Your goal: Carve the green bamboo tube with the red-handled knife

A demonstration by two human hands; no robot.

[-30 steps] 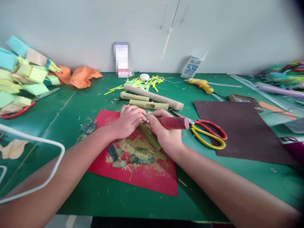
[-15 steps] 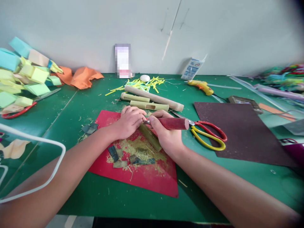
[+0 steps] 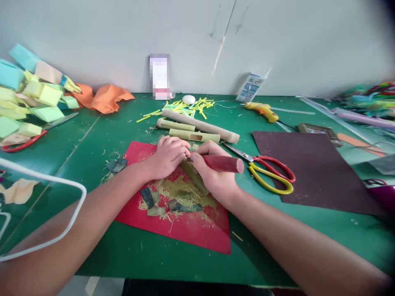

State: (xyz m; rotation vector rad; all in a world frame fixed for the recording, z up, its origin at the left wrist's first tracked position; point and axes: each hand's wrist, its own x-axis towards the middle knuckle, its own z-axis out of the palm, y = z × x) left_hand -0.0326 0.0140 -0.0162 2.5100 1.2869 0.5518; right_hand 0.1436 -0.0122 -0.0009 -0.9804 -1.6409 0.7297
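My left hand (image 3: pixel 169 158) is closed over the far end of a short green bamboo tube (image 3: pixel 194 176), which slants toward me over a red sheet (image 3: pixel 197 240). In my right hand (image 3: pixel 216 170) is a carving tool with a thick red wooden handle (image 3: pixel 225 163); its short metal shank meets the bamboo beside my left fingertips. The cutting tip is hidden by my fingers. Bamboo shavings (image 3: pixel 182 193) and several dark green scraps (image 3: pixel 148 198) lie on the sheet below the tube.
Beyond my hands lie a bamboo tube with a cut slot (image 3: pixel 208 137), another tube (image 3: pixel 179 125) and a long wooden stick (image 3: pixel 200 125). Scissors (image 3: pixel 273 174) rest partly on a dark brown sheet (image 3: pixel 308 172) at right. A white wire frame (image 3: pixel 82 201) crosses over my left forearm.
The handle's free end has shifted slightly left and tilted a little downward, with my right hand turning along. My left hand keeps its place on the bamboo.
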